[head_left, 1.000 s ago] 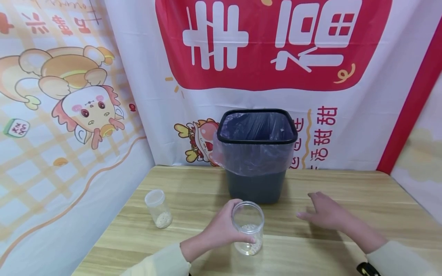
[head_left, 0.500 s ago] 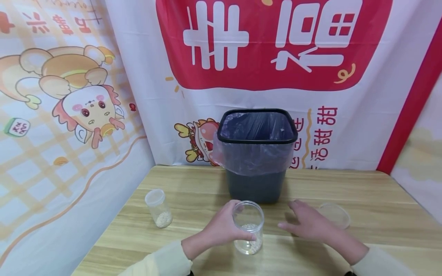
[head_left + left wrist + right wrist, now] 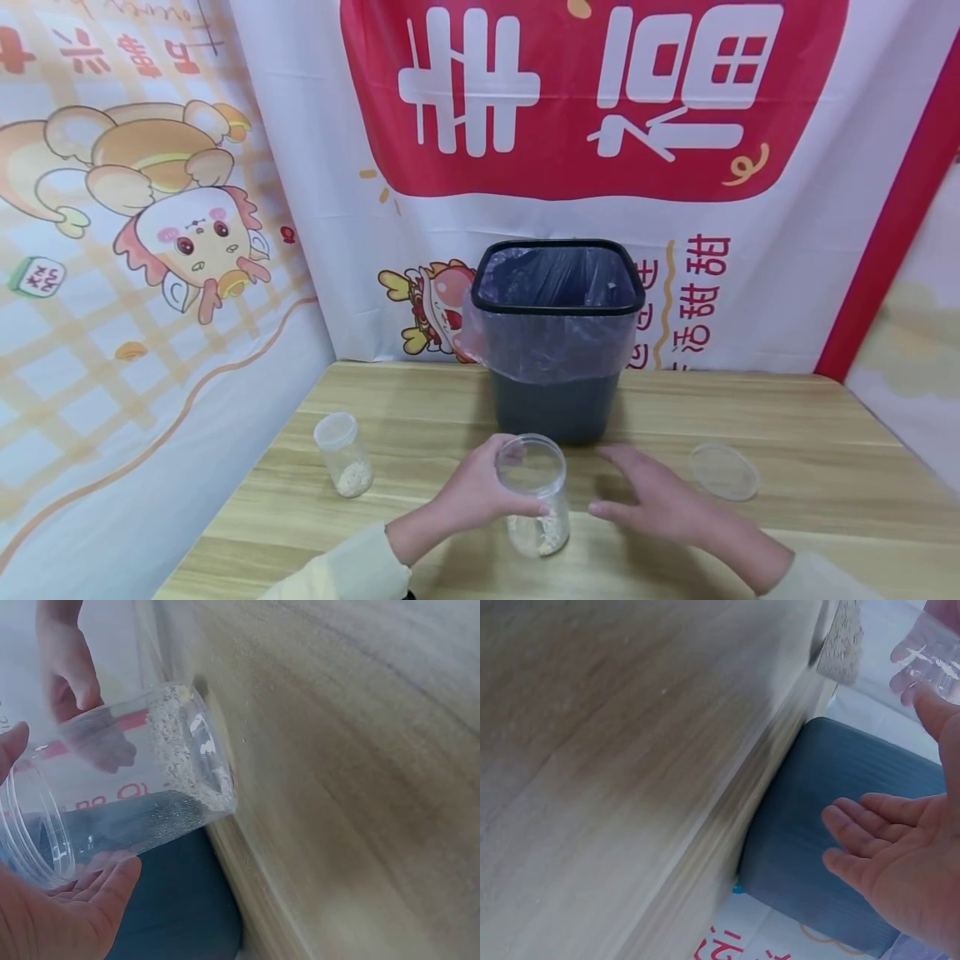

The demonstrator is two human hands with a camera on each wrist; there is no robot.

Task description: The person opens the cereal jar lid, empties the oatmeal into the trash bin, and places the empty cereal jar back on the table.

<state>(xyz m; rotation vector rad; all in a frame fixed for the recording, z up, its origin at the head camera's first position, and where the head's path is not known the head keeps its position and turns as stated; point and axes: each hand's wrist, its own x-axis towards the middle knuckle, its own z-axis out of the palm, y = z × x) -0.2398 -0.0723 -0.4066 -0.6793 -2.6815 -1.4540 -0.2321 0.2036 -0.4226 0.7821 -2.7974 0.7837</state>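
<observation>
My left hand (image 3: 480, 492) grips a clear plastic jar (image 3: 546, 533) around its upper part, with the thumb and fingers on opposite sides. The jar has no lid on and leans slightly, and a layer of pale grains (image 3: 176, 746) lies in its bottom. To the right of the jar, my right hand (image 3: 663, 504) hovers with its fingers spread and nothing held, as the right wrist view also shows. Beyond it a round clear lid (image 3: 723, 472) lies flat on the table.
A dark bin (image 3: 551, 408) with a plastic liner stands just behind the jar. On the left of the wooden table (image 3: 405, 408) is a smaller clear container (image 3: 343, 454) with pale grains in it. Printed cloth (image 3: 375, 250) hangs behind and at the sides.
My right hand has moved left toward the jar, uncovering the lid on the table. The jar, still in my left hand, now tilts a little with its rim shifted left.
</observation>
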